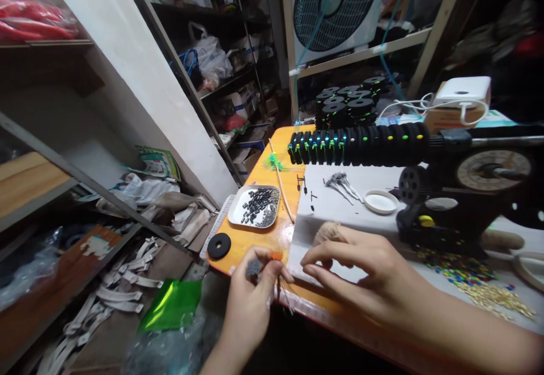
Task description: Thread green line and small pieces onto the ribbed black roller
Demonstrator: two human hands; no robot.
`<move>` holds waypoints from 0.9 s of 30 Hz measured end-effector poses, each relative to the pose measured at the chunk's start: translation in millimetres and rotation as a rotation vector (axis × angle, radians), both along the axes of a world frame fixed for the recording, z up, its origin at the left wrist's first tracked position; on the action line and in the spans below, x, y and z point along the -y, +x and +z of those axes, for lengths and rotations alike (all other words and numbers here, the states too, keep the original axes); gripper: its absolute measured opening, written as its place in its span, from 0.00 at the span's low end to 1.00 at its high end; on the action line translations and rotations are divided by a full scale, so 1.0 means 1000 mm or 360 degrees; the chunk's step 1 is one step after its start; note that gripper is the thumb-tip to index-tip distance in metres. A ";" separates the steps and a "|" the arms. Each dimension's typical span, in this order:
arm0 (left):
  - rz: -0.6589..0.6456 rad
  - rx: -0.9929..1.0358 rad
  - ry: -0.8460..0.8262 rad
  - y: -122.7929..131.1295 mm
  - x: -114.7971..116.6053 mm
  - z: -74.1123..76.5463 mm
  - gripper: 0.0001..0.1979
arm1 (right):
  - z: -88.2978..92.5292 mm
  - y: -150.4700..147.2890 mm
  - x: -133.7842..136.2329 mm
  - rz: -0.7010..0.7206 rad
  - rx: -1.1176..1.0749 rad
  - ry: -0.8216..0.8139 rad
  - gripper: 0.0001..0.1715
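At the table's front edge, my left hand is closed around a bundle of thin dark strands with a bright orange end. A small grey clump also sits between its fingers. My right hand hovers just to the right, thumb and forefinger tips nearly together in a pinch; whatever is between them is too small to make out. Behind its knuckles shows a tan, rough lump; whether the hand holds it I cannot tell. A white tray of small black cylinders and grey bits stands beyond my left hand.
A black disc lies at the table's left corner. A thin rod lies behind the tray. On the right stands a dark machine with a row of black spools reaching left, with colourful beads below.
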State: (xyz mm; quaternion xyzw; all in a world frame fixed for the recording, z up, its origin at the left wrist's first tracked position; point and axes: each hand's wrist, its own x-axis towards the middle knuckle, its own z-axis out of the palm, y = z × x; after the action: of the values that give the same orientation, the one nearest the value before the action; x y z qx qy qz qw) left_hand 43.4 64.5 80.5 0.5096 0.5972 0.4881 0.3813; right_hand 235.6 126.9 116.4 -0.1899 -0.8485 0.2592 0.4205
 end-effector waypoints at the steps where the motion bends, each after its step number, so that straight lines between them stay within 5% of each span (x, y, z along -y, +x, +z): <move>1: 0.0071 0.0248 0.0025 0.008 0.005 -0.003 0.15 | 0.000 -0.001 0.001 -0.0031 -0.0028 -0.0015 0.09; 4: 0.0251 0.0684 0.0128 0.031 0.013 -0.007 0.17 | 0.000 -0.001 0.003 -0.0092 -0.0072 -0.0098 0.07; 12: 0.0355 0.0560 0.0542 0.051 0.011 -0.003 0.12 | 0.006 0.000 0.004 -0.0044 -0.0009 -0.0359 0.09; 19: 0.0283 0.0802 0.0089 0.051 0.013 -0.003 0.18 | 0.001 -0.003 0.007 -0.0117 -0.0156 -0.0201 0.09; 27: 0.0378 0.0797 0.0028 0.047 0.018 -0.008 0.17 | -0.004 -0.001 0.006 -0.0009 -0.0123 -0.0029 0.08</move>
State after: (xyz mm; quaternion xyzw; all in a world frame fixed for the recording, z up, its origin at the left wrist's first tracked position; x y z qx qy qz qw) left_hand 90.0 46.8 72.7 0.3029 0.5357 0.6452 0.4527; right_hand 234.5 120.7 112.5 -0.1860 -0.8286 0.2730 0.4520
